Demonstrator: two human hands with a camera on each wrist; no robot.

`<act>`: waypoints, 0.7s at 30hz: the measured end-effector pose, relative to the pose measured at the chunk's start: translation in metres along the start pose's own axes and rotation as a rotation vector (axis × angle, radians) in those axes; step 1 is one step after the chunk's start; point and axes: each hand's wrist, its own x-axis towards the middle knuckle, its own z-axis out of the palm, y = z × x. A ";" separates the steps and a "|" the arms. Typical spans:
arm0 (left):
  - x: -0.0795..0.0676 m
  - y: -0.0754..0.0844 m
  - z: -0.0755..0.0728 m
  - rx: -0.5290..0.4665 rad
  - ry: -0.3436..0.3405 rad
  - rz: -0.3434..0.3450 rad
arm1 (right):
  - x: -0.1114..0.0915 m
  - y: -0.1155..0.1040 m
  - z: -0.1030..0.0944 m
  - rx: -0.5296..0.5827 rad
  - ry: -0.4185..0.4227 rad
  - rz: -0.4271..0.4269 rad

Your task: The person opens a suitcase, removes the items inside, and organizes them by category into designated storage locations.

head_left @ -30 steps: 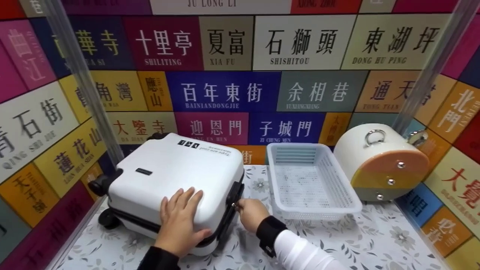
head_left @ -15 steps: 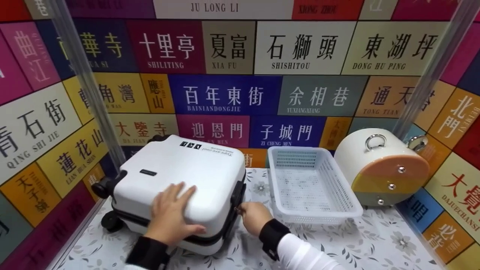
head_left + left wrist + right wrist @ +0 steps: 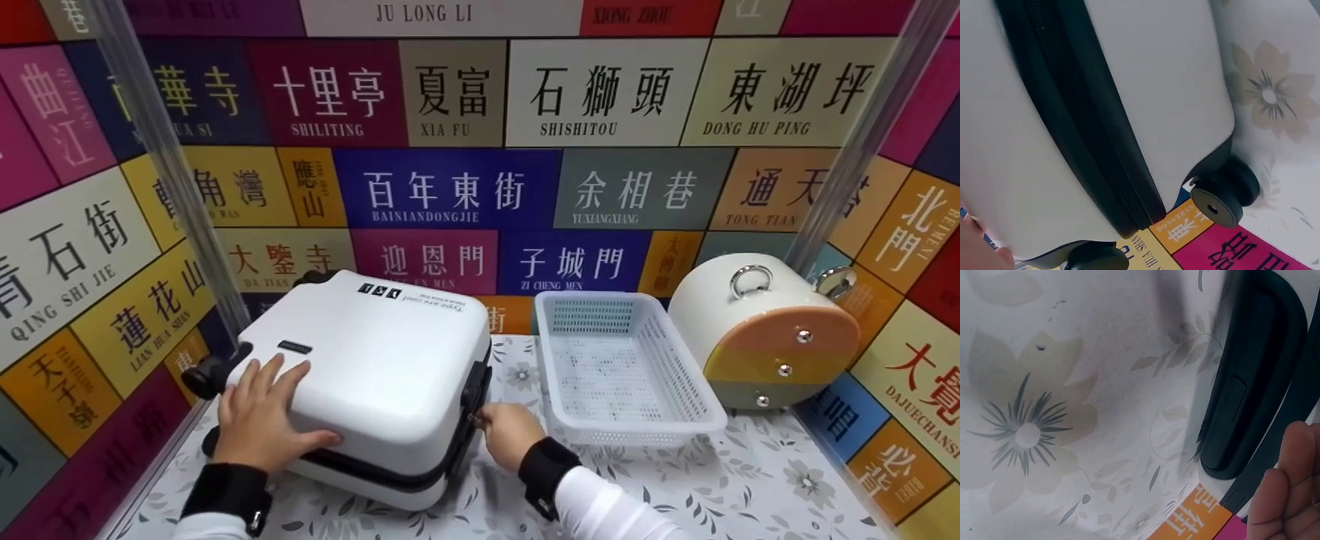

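A white hard-shell suitcase [image 3: 375, 341] lies flat on the table, its dark zipper band [image 3: 1072, 101] running round the side. My left hand [image 3: 259, 420] rests on its front left part, fingers spread over the top and thumb along the front edge. At the suitcase's right side, my right hand [image 3: 510, 435] pinches a small zipper pull [image 3: 475, 417] beside the black handle. In the right wrist view, the curled fingers [image 3: 1292, 484] lie against the zipper band, near a black handle [image 3: 1258, 377]; the pull itself is hidden there.
A white plastic basket [image 3: 559, 375] stands right of the suitcase. Beside it sits a rounded white box [image 3: 720, 300] with a striped front and metal rings. Black wheels [image 3: 206, 377] stick out at the suitcase's left. Sign-covered walls [image 3: 450, 187] enclose the back and sides.
My left hand has slid left along the suitcase, from near its front right corner to its front left part. The right hand stays at the zipper, slightly lower in view than at first.
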 end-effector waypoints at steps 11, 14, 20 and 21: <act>-0.003 0.012 0.013 0.010 0.071 -0.021 | -0.001 0.006 -0.002 -0.017 0.038 -0.037; -0.004 0.014 0.014 0.015 0.090 -0.022 | -0.002 0.006 -0.002 -0.040 0.053 -0.065; -0.004 0.017 0.018 0.025 0.127 -0.031 | -0.005 0.003 -0.003 -0.030 0.027 -0.060; -0.005 0.018 0.019 0.026 0.132 -0.035 | -0.006 0.003 -0.003 -0.025 0.021 -0.059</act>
